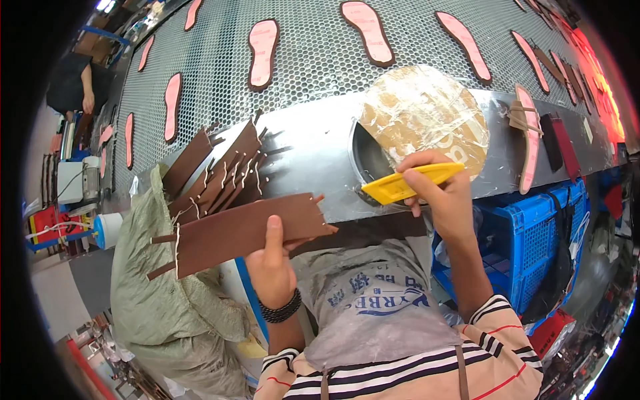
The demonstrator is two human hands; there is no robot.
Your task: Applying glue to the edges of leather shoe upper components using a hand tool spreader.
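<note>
My left hand grips a flat brown leather-like strip, thumb on top and fingers underneath. White-edged ends and short brown tabs stick out from the strip. A yellow plastic scraper is pinched in my right hand. It is held over the near edge of a round metal pot. Covering most of the pot is a round cardboard piece smeared with white, glue-like residue; the pot's contents are hidden. Several similar brown strips lie overlapped on the metal ledge, left of the pot.
Beyond the metal ledge, pink insoles with dark borders lie on a mesh conveyor. A green sack hangs at left; a blue crate stands at right. Another person's hand shows far left. Red light glows far right.
</note>
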